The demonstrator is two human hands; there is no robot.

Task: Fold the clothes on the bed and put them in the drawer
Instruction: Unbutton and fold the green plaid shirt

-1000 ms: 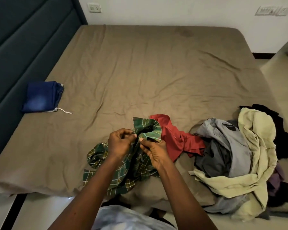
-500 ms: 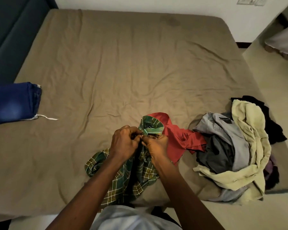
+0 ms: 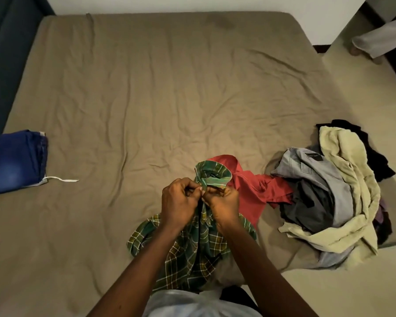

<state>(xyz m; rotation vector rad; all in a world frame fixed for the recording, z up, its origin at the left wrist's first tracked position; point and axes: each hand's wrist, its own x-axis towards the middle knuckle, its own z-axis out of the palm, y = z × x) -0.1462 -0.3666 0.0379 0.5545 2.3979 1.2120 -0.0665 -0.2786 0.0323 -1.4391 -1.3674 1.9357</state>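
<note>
Both my hands are working at the neck of the green plaid shirt (image 3: 192, 255), right below its collar (image 3: 213, 176). My left hand (image 3: 178, 202) is curling tight, thumb and fingertips pinching the shirt's front edge. My right hand (image 3: 224, 202) is pinching the opposite edge, fingers bent around the cloth. The two hands are touching at the fingertips. I cannot tell whether there is a button between them. The collar is standing up just past my knuckles, and the rest of the shirt is hanging down crumpled over the near edge of the bed (image 3: 146, 88).

A red garment (image 3: 249, 186) is lying just behind and to the right of the shirt, touching it. Further right, near the bed's corner, a loose pile is sitting: grey trousers (image 3: 318, 177), a pale yellow-green piece (image 3: 345, 161) draped over them, something black (image 3: 380, 161) at the back. Folded blue jeans (image 3: 14, 161) are lying well apart at the far left edge, next to the dark headboard (image 3: 5, 53), with a white strip (image 3: 62, 179) poking out beside them.
</note>
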